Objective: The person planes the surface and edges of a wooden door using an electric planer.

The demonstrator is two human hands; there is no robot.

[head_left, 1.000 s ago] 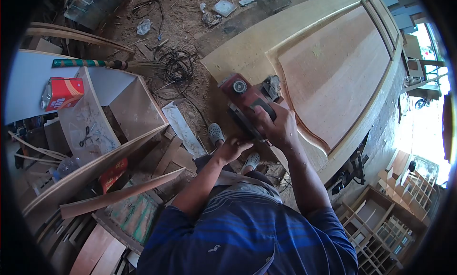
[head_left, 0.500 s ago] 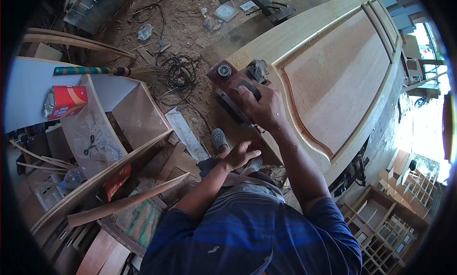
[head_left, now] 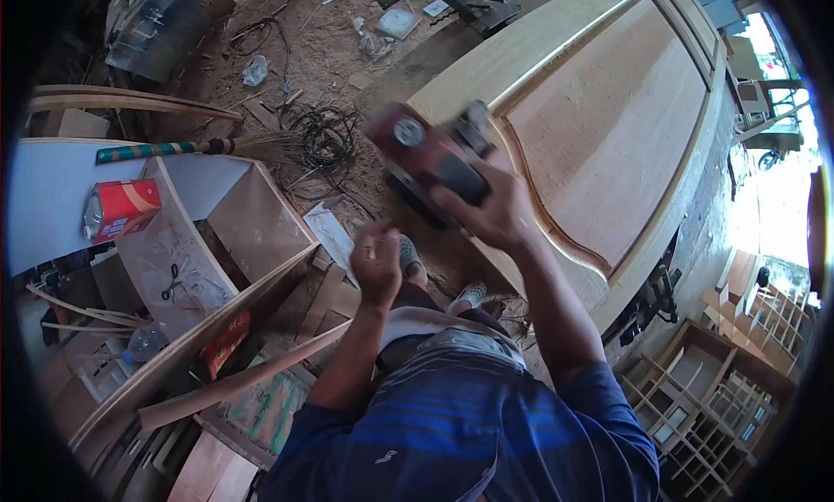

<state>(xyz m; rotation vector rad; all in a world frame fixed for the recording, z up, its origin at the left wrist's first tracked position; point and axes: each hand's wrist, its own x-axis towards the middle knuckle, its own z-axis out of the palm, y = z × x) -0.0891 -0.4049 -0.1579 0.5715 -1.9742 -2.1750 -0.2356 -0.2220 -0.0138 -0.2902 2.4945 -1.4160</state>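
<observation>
My right hand (head_left: 497, 202) is wrapped around the handle of a dark red electric hand planer (head_left: 417, 150) with a round knob on top. The planer is tilted, and its front juts past the left edge of a pale wooden door panel (head_left: 599, 111). Whether its base touches the panel's edge I cannot tell. My left hand (head_left: 378, 263) is raised to the left of the planer, above the floor and my shoes. Its fingers are loosely bent and apart, slightly blurred, with nothing visible in them.
On the left, an unfinished cabinet (head_left: 252, 211) bears a red can (head_left: 124, 210), a broom (head_left: 165, 151) and scissors (head_left: 172, 280). A tangled cable (head_left: 321, 137) lies among sawdust. A curved wooden strip (head_left: 243, 376) is near my left arm. Wooden lattice frames (head_left: 695, 406) stand lower right.
The planer has shifted left and up in view and tilted, its front swinging out past the panel's edge. My left hand has risen and moved left, its fingers now pointing up.
</observation>
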